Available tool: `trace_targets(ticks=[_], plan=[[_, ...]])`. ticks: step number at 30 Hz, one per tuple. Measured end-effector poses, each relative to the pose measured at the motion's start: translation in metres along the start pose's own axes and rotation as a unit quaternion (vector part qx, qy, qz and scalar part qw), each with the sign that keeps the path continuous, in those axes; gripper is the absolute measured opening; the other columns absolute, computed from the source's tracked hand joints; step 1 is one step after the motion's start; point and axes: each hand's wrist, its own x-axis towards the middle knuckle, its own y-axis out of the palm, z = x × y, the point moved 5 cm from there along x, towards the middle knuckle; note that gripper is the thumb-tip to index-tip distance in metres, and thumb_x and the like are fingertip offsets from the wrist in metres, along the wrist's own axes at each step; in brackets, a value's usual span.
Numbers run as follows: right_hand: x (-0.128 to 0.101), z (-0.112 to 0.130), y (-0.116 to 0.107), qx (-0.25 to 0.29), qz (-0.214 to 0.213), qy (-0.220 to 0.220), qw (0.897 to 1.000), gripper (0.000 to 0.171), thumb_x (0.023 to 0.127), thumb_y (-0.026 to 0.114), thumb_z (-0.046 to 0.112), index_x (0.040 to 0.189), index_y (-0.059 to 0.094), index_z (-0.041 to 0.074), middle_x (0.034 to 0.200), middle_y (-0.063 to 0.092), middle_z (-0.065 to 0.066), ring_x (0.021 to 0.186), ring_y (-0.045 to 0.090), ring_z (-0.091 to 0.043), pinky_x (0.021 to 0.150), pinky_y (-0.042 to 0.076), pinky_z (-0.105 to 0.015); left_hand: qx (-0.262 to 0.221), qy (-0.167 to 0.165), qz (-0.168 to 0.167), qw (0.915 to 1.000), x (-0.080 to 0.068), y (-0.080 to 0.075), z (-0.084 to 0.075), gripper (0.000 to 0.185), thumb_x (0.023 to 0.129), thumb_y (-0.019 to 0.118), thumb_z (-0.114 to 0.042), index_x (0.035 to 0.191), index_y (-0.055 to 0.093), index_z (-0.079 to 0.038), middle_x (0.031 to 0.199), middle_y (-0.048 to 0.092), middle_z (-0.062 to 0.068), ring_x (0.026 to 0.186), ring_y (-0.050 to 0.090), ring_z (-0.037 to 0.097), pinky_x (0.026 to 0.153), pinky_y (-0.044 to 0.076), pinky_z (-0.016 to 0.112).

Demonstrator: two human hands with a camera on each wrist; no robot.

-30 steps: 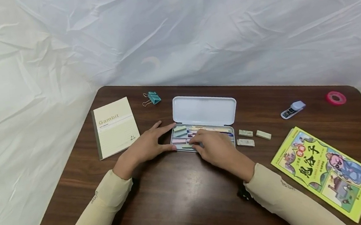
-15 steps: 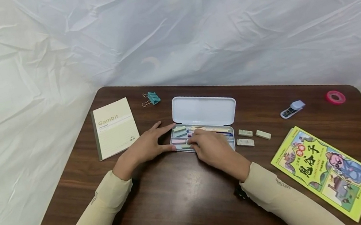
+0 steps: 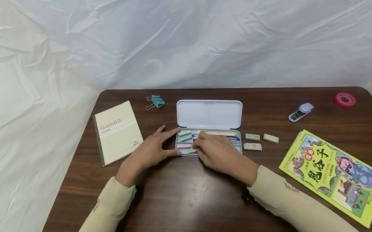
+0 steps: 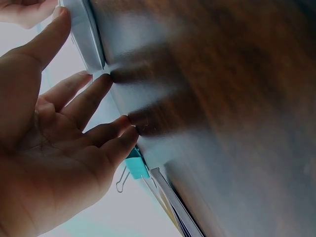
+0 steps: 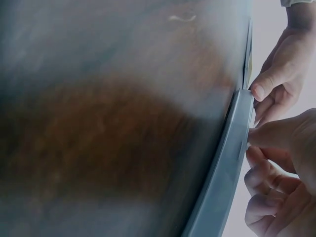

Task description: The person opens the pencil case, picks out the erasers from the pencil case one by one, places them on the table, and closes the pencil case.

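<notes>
An open white tin pencil case stands on the table, lid tilted back. Pens and pencils, pale green blocks and a pink block lie inside. My left hand rests at the case's left end, fingers extended, thumb and index fingertip touching its edge. In the left wrist view its other fingers reach the tabletop. My right hand is over the case's front compartment. Its thumb and index finger pinch a small pale eraser, mostly hidden by the fingers.
Several things lie about: three erasers right of the case, a yellow comic book, a stapler, pink tape, a teal binder clip and a cream notebook. White sheeting hangs behind the table.
My right hand has shifted slightly left within the case, fingers still low in the front compartment. My left hand stays at the case's left end.
</notes>
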Motion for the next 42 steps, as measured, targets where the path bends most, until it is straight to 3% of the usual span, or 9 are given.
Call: trace_targets(ticks=[7,14,17,21,25,37,42], plan=[[-0.006,0.005,-0.009,0.012,0.012,0.017,1.0,0.017,0.111,0.075,0.016,0.125,0.085,0.012,0.126,0.076,-0.006,0.094,0.074,-0.016,0.074,0.062,-0.037,-0.001,-0.004,0.003,1.0,-0.001,0.001,0.001,0.086,0.106,0.082,-0.048,0.18,0.041,-0.033,0.188,0.026,0.029,0.174,0.033,0.052,0.131,0.042,0.072],[-0.015,-0.01,-0.018,0.055,-0.007,0.032,0.998,0.018,0.11,0.075,0.013,0.127,0.081,0.01,0.128,0.081,-0.008,0.107,0.079,-0.022,0.089,0.067,-0.047,-0.009,-0.012,0.002,0.9999,-0.002,0.002,0.004,0.086,0.106,0.083,-0.049,0.18,0.041,-0.035,0.19,0.023,0.025,0.174,0.032,0.052,0.131,0.041,0.074],[-0.024,-0.022,-0.027,0.071,-0.02,0.042,0.996,0.017,0.108,0.075,0.011,0.124,0.081,0.01,0.123,0.082,-0.008,0.096,0.074,-0.019,0.082,0.065,-0.044,-0.009,-0.013,0.001,0.9999,-0.002,0.001,0.004,0.086,0.106,0.083,-0.049,0.18,0.041,-0.035,0.191,0.022,0.025,0.174,0.031,0.052,0.132,0.04,0.075],[-0.04,-0.041,-0.04,0.096,-0.026,0.066,0.993,0.017,0.104,0.076,0.009,0.121,0.081,0.009,0.115,0.079,-0.006,0.082,0.06,-0.013,0.071,0.053,-0.033,-0.009,-0.012,0.001,0.9999,-0.003,0.001,0.004,0.086,0.106,0.083,-0.049,0.18,0.04,-0.034,0.191,0.022,0.025,0.175,0.031,0.053,0.132,0.04,0.075],[-0.059,-0.062,-0.052,0.101,-0.019,0.102,0.989,0.017,0.103,0.079,0.011,0.12,0.08,0.011,0.106,0.074,-0.004,0.079,0.056,-0.011,0.066,0.045,-0.028,-0.009,-0.014,0.002,0.9999,-0.003,0.001,0.004,0.087,0.106,0.083,-0.049,0.18,0.04,-0.034,0.191,0.022,0.025,0.174,0.031,0.054,0.132,0.039,0.075],[-0.121,-0.127,-0.078,0.045,-0.013,0.174,0.984,0.022,0.103,0.081,0.017,0.123,0.081,0.011,0.091,0.065,0.0,0.072,0.05,-0.013,0.057,0.036,-0.029,-0.007,-0.01,0.008,0.9999,0.001,0.002,0.001,0.087,0.107,0.082,-0.049,0.18,0.039,-0.034,0.191,0.021,0.025,0.176,0.028,0.052,0.132,0.038,0.077],[-0.136,-0.145,-0.079,0.03,0.003,0.191,0.981,0.024,0.102,0.082,0.019,0.125,0.08,0.009,0.088,0.063,0.001,0.069,0.048,-0.011,0.056,0.034,-0.03,-0.005,-0.011,0.007,0.9999,0.002,0.003,0.002,0.087,0.107,0.082,-0.05,0.18,0.039,-0.035,0.191,0.021,0.025,0.175,0.029,0.053,0.132,0.039,0.076]])
